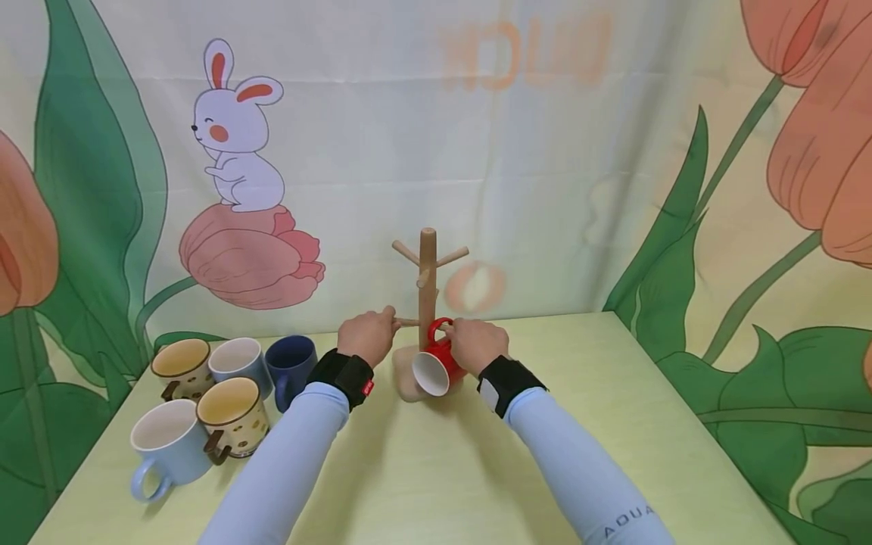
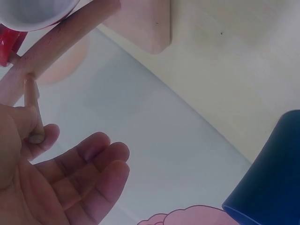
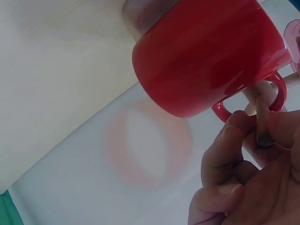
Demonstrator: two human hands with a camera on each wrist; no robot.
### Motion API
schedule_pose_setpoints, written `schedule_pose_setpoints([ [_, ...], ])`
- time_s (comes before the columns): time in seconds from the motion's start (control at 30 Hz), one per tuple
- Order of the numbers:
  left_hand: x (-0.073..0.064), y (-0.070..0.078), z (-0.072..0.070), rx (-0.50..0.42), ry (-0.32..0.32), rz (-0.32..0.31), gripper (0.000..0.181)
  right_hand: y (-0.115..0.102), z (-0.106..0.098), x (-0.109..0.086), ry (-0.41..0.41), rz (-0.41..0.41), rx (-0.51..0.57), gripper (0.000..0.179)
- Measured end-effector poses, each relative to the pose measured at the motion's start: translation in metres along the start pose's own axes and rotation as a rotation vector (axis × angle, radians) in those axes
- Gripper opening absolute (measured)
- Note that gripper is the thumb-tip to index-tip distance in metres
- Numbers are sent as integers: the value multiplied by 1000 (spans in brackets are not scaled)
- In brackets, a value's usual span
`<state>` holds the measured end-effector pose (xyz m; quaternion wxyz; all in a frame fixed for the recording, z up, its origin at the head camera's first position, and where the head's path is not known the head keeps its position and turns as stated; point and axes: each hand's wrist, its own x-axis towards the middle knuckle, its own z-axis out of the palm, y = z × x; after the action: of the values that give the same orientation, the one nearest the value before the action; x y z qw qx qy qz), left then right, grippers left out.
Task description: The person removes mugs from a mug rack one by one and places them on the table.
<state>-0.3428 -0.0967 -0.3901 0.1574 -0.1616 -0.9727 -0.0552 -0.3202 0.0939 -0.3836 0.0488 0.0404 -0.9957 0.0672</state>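
A wooden mug tree stands near the back of the table. On its lower right peg hangs a red mug, tilted, its white inside facing forward in the head view. The peg runs through the mug's handle. My right hand pinches the end of this peg between thumb and fingers, fingertips right at the handle. On the other side, my left hand pinches the lower left peg between thumb and index finger. Its other fingers are extended, away from the peg.
Several mugs stand at the table's left: a dark blue mug, light blue mugs and cream patterned mugs with brown handles. A printed curtain hangs close behind the mug tree. Three bare upper pegs stick out above.
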Motion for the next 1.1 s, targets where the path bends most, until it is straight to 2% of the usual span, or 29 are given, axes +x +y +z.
schedule_pose_setpoints([
  [0.13, -4, 1, 2, 5, 21, 14, 22, 4, 0, -2, 34, -2, 30, 28],
  [0.27, -8, 4, 3, -12, 36, 26, 23, 8, 2, 1, 26, 6, 44, 30],
  [0.5, -12, 8, 3, -29, -18, 13, 24, 18, 11, 14, -11, 2, 32, 33],
  [0.77, -14, 12, 2, -48, -19, 23, 24, 21, 4, 16, -43, 0, 51, 29],
  [1.1, -16, 9, 2, -40, -38, -2, 28, 21, 11, 13, 38, -19, 91, 29],
])
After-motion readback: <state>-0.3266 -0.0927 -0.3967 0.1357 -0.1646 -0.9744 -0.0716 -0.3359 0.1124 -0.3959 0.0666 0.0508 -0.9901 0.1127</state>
